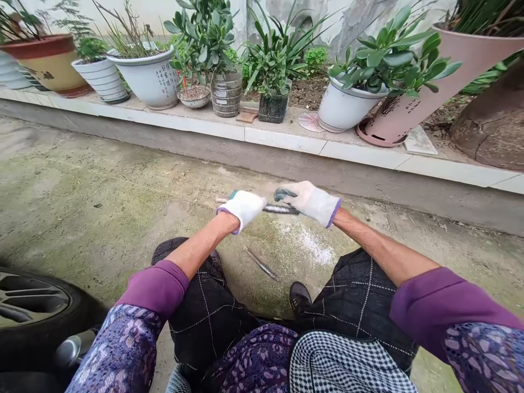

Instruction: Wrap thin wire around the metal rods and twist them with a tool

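Both my hands wear white knit gloves with purple cuffs and are held out in front of my knees. My left hand [242,208] is closed around one end of a thin grey rod-like piece [279,209]; a pale tip sticks out past it on the left. My right hand [311,201] is closed on the other end of the rod, with a dark green-grey part showing at its fingertips. The rod runs level between the two hands. What exactly the rod is I cannot make out.
A second thin metal rod [261,265] lies on the concrete ground between my feet, near a patch of white powder [311,243]. A raised ledge [282,141] with several potted plants runs across the back. A car tyre [33,305] sits at the lower left.
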### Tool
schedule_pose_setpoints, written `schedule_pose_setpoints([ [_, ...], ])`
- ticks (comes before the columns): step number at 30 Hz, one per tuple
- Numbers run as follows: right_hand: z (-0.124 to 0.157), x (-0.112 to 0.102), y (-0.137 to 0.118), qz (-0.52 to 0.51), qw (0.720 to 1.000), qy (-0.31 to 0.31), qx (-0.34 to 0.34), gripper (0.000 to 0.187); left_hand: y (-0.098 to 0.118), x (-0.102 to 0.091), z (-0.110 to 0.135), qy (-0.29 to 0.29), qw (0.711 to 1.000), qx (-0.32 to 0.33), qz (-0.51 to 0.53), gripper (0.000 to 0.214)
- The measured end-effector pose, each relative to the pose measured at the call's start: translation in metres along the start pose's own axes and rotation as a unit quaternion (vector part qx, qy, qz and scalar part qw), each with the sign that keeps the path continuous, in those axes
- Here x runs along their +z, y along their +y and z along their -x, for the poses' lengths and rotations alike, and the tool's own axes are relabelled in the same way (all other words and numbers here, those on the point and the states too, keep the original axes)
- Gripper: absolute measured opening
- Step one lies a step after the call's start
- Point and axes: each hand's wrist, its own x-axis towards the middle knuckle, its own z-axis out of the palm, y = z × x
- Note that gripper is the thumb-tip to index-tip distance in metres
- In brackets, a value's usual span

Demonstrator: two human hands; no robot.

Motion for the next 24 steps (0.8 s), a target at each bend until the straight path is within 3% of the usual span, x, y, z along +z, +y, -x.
schedule_pose_setpoints([
  [3, -0.005, -0.008, 0.025, -0.007, 0.998, 0.017, 0.059, 0.027, 0.007, -0.001, 0.004, -0.009, 0.999, 0.045, 0.030, 0.030],
  [7, -0.004, 0.006, 0.038, 0.002, 0.998, -0.022, 0.066, 0.028, 0.001, -0.010, 0.006, 0.041, 0.988, -0.030, 0.147, 0.030],
  [11, 0.007, 0.035, 0.008, 0.051, 0.993, -0.106, 0.005, 0.024, -0.008, -0.010, 0.003, 0.067, 0.978, -0.105, 0.170, 0.030],
  [14, 0.015, 0.043, -0.015, 0.073, 0.987, -0.141, -0.033, 0.027, -0.001, 0.003, 0.000, 0.031, 0.992, -0.071, 0.096, 0.029],
  [18, 0.016, 0.032, -0.004, 0.042, 0.994, -0.098, -0.004, 0.030, 0.016, 0.021, 0.001, -0.012, 0.998, 0.021, 0.060, 0.025],
  [21, 0.009, 0.024, 0.025, 0.014, 0.999, -0.040, 0.028, 0.030, 0.019, 0.023, 0.004, 0.018, 0.996, 0.065, 0.060, 0.026],
  [24, -0.001, 0.023, 0.044, -0.003, 0.998, -0.017, 0.061, 0.033, 0.015, 0.017, 0.007, 0.037, 0.994, 0.063, 0.087, 0.030],
])
